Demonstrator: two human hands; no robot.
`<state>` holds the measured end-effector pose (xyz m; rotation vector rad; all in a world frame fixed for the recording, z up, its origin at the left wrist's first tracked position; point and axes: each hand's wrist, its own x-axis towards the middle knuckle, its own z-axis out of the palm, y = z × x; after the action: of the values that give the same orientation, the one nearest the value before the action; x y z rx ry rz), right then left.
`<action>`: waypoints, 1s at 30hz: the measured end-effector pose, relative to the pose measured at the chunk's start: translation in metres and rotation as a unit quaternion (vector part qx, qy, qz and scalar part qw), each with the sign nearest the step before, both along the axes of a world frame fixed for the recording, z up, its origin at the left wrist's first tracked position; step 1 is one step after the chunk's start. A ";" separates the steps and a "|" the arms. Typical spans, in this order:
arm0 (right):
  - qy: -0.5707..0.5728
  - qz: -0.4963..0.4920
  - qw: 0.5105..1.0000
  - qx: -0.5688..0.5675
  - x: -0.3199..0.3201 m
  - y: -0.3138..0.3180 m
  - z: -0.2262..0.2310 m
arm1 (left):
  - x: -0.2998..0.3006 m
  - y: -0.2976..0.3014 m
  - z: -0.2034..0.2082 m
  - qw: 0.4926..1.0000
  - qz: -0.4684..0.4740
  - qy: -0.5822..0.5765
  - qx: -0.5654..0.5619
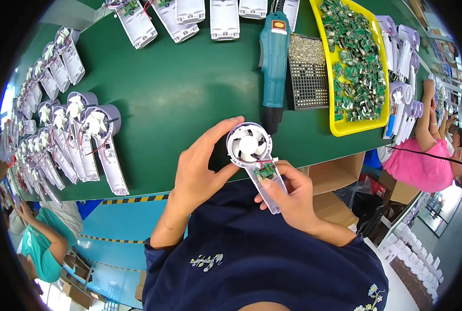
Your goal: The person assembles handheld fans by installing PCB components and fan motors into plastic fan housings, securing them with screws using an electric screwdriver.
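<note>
Between my hands, close to the table's front edge, is an open handheld fan housing (249, 144) with white blades in a round pale-purple ring. My left hand (202, 163) curves round the left of the ring, thumb and fingers on its rim. My right hand (291, 196) grips the handle half, its thumb against a small green circuit board (265, 171) set in the handle. A red wire runs between the ring and the board. Just beyond the fan, a teal electric screwdriver (275, 62) lies with its dark tip pointing toward me.
Right of the screwdriver stands a black screw tray (308, 72) with a heap of small screws. A yellow bin (336, 127) holds many green boards. Fan assemblies (104, 127) crowd the left; white housings (224, 20) line the far side. Co-workers sit at both sides, one in a pink top (420, 165).
</note>
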<state>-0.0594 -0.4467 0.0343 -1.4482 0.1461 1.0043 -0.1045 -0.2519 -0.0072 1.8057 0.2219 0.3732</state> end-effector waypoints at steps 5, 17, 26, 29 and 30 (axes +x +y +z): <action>-0.035 0.005 0.999 -0.005 0.000 0.002 0.001 | -0.002 0.001 -0.003 1.000 0.005 0.002 -0.009; -0.001 -0.004 1.000 -0.027 -0.001 0.005 0.005 | -0.004 0.010 0.008 0.993 -0.056 0.015 -0.100; -0.002 0.004 0.999 -0.034 -0.008 0.007 -0.001 | -0.010 0.009 0.004 0.987 -0.082 0.034 -0.133; -0.012 0.005 0.999 -0.047 -0.007 0.007 -0.001 | -0.009 0.013 0.009 0.982 -0.120 0.038 -0.141; -0.019 0.009 0.998 -0.053 -0.007 0.007 -0.001 | -0.008 0.015 0.009 0.981 -0.129 0.047 -0.139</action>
<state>-0.0663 -0.4401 0.0331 -1.5660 0.1606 0.9943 -0.1127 -0.2368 0.0016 1.5534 0.0961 0.0680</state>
